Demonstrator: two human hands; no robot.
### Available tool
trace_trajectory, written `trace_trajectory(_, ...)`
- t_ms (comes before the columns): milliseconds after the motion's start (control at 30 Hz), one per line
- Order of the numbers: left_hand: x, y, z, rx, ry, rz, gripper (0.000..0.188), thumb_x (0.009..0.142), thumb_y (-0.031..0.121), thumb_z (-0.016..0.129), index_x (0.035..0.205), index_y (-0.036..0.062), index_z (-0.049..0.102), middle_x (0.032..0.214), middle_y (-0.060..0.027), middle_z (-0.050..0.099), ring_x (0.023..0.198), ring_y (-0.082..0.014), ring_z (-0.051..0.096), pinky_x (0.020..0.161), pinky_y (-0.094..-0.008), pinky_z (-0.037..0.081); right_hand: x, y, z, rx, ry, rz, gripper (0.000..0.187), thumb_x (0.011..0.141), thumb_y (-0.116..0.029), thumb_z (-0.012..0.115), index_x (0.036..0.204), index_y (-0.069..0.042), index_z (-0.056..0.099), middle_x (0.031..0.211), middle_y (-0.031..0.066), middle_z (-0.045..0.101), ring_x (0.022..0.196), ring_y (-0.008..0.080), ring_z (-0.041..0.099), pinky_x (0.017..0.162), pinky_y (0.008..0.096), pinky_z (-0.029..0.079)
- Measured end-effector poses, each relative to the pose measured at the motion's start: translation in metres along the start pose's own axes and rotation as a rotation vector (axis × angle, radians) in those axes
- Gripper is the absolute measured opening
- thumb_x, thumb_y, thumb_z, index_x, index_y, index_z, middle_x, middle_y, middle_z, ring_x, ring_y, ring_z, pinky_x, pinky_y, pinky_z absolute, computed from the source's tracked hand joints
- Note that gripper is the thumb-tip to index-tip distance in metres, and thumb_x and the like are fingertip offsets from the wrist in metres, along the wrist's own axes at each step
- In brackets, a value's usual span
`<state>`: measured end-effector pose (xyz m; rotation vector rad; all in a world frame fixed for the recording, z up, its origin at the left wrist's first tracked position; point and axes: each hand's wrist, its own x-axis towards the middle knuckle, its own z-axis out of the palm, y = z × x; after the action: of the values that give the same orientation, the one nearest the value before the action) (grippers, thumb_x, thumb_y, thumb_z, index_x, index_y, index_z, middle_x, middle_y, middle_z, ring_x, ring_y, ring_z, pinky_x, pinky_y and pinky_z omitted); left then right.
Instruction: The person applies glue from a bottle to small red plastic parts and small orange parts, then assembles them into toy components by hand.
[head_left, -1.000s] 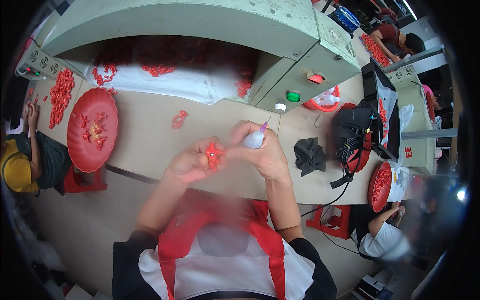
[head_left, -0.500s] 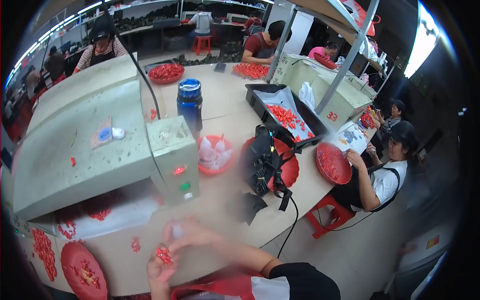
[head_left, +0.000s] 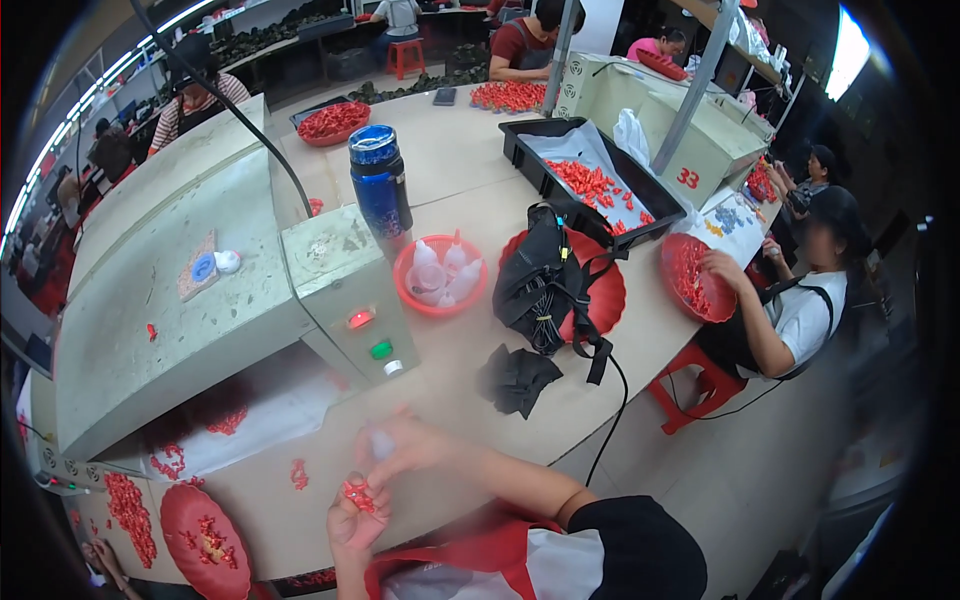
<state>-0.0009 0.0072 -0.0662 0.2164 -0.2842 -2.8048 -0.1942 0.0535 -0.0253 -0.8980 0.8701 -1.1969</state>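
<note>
My left hand (head_left: 350, 518) is at the lower edge and pinches a small red plastic part (head_left: 357, 494) between its fingers. Just above and to the right of it, my right hand (head_left: 415, 450) is closed around a small white squeeze bottle (head_left: 382, 443), blurred, with its tip near the red part. Both hands hover over the beige table (head_left: 470, 420), close to my red apron. A few loose red parts (head_left: 298, 472) lie on the table to the left of my hands.
A grey machine box (head_left: 345, 290) with red and green lights stands ahead. Behind it are a blue bottle (head_left: 382, 185) and a red basket of white squeeze bottles (head_left: 440, 275). A black bag (head_left: 545, 285), a black cloth (head_left: 515, 380) and a red plate of parts (head_left: 205, 540) lie nearby. A seated person (head_left: 800, 300) works at right.
The view has swung from straight down onto the hands up and to the right across the table. My hands stay together, still holding the red part and the white bottle.
</note>
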Motion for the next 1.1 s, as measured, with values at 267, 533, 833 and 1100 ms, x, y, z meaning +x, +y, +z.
trace_trajectory(267, -0.008, -0.007, -0.001, -0.07, 0.071, 0.035, 0.019, 0.082, 0.018, 0.062, 0.1, 0.0106, 0.057, 0.096, -0.0045, 0.056, 0.091, -0.0212, 0.053, 0.074, -0.0361, 0.047, -0.006, -0.003, 0.001, -0.105, 0.077, -0.032, 0.029, 0.067, -0.008, 0.074, 0.089, -0.005, 0.056, 0.074, 0.0002, 0.055, 0.065, 0.0064, 0.053, 0.054, 0.0213, 0.042)
trace_trajectory(533, 0.015, 0.016, 0.046, 0.34, 0.193, 0.285, 0.025, 0.082, 0.003, 0.058, 0.107, 0.0014, 0.052, 0.1, -0.0124, 0.058, 0.081, -0.0212, 0.061, 0.07, -0.0291, 0.053, -0.027, -0.024, -0.001, -0.353, 0.406, -0.129, 0.029, 0.075, 0.009, 0.052, 0.1, -0.004, 0.047, 0.091, 0.0031, 0.05, 0.078, 0.0077, 0.048, 0.07, 0.0222, 0.044)
trace_trajectory(833, -0.002, 0.004, 0.053, 0.729, 0.488, 0.587, 0.026, 0.077, -0.003, 0.064, 0.101, -0.0023, 0.056, 0.091, -0.0094, 0.062, 0.08, -0.0189, 0.064, 0.071, -0.0258, 0.052, -0.041, -0.029, 0.032, -0.487, 0.448, -0.192, 0.036, 0.071, 0.009, 0.062, 0.102, 0.0, 0.046, 0.087, 0.0077, 0.06, 0.084, 0.0134, 0.06, 0.073, 0.0248, 0.048)
trace_trajectory(1100, -0.009, 0.005, 0.071, 0.858, 0.574, 0.681, 0.029, 0.076, -0.009, 0.063, 0.103, -0.0051, 0.054, 0.096, -0.0103, 0.061, 0.084, -0.0166, 0.062, 0.074, -0.0266, 0.053, -0.046, -0.036, 0.051, -0.954, 0.42, -0.756, 0.033, 0.066, -0.009, 0.066, 0.094, 0.005, 0.055, 0.073, 0.0114, 0.06, 0.055, 0.0148, 0.056, 0.053, 0.0234, 0.045)
